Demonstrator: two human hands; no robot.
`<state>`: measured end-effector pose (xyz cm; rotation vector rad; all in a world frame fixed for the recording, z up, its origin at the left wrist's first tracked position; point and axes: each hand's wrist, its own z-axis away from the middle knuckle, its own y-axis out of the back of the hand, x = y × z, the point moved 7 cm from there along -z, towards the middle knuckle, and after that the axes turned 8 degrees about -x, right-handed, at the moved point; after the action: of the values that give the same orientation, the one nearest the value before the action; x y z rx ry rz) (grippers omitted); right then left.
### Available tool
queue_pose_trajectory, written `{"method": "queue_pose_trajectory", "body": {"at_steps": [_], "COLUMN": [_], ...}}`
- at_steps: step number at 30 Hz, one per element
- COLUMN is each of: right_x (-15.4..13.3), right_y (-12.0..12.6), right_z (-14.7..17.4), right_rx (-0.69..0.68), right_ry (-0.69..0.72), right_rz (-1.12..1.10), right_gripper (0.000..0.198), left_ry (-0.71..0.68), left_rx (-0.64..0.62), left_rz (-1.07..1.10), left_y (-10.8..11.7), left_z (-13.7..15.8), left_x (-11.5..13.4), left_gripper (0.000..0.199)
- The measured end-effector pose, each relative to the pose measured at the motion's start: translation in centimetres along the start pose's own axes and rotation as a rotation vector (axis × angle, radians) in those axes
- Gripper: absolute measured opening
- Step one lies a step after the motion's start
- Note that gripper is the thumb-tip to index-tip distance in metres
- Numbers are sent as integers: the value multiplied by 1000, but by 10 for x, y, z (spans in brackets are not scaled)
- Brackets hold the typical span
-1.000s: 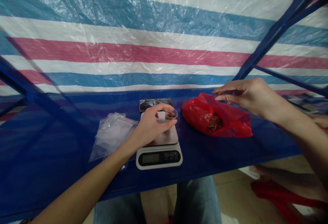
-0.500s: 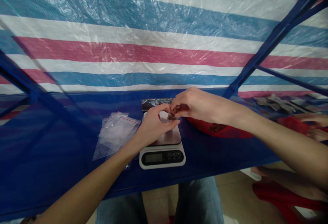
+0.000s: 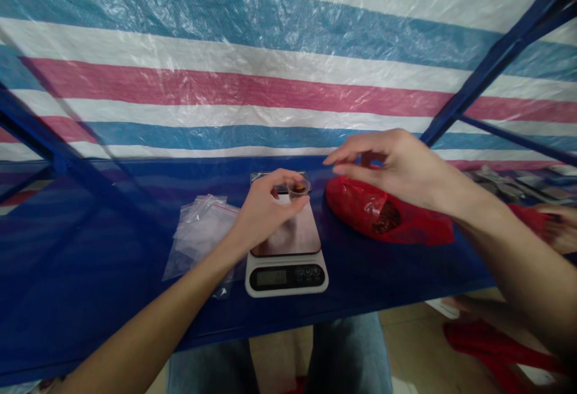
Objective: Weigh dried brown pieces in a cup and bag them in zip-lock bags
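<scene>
My left hand (image 3: 274, 203) grips a small clear plastic cup (image 3: 298, 188) between thumb and fingers, over the far part of the digital scale (image 3: 286, 272). Some dark brown stuff shows inside the cup. My right hand (image 3: 383, 162) is raised to the right of the cup, its thumb and fingers apart with nothing seen between them. Below that hand lies a red plastic bag (image 3: 356, 204), with dark brown pieces showing at its opening. The scale's display is lit, but its digits are too faint to read surely.
Several clear zip bags (image 3: 201, 234) lie left of the scale on the blue table surface (image 3: 112, 249). Behind the scale is a dark printed card or box (image 3: 258, 175). Blue frame bars (image 3: 478, 75) stand at both sides. Another person's hand (image 3: 563, 225) is at the far right.
My right hand has left the cup and moved right, over the red bag, with its fingers spreading. My left hand still holds the cup, slightly lower now.
</scene>
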<state>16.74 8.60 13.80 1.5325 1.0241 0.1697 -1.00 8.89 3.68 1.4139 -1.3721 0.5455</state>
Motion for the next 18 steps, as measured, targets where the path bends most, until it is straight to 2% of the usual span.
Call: {"method": "queue_pose_trajectory", "body": {"at_steps": [3,5,8,11,15,18], "right_x": [21,39,71,97,120,136], "right_y": [18,4,-26,-47,-54,-54], "right_z": [45,74,110,130,126,110], "right_rx": [403,475,445,348,148,62], "right_ry": [-176,-291,-510,-606,-534,-449], "right_rz": [-50,-38,186,365,609,513], "right_gripper": [14,10,14,14,19,32], "left_ry": [8,-2,-18,8,42,25], "left_rx": [194,332,424,409,316,281], "left_rz": [39,-4,-97,-89,-66,-92], "left_y": [33,55,72,75,69,67], "left_z": [-5,-5,-5,-6,-5,-2], "left_x": [-6,-11,-17,-30,-47,-48], "left_gripper": [30,37,40,36,33,31]}}
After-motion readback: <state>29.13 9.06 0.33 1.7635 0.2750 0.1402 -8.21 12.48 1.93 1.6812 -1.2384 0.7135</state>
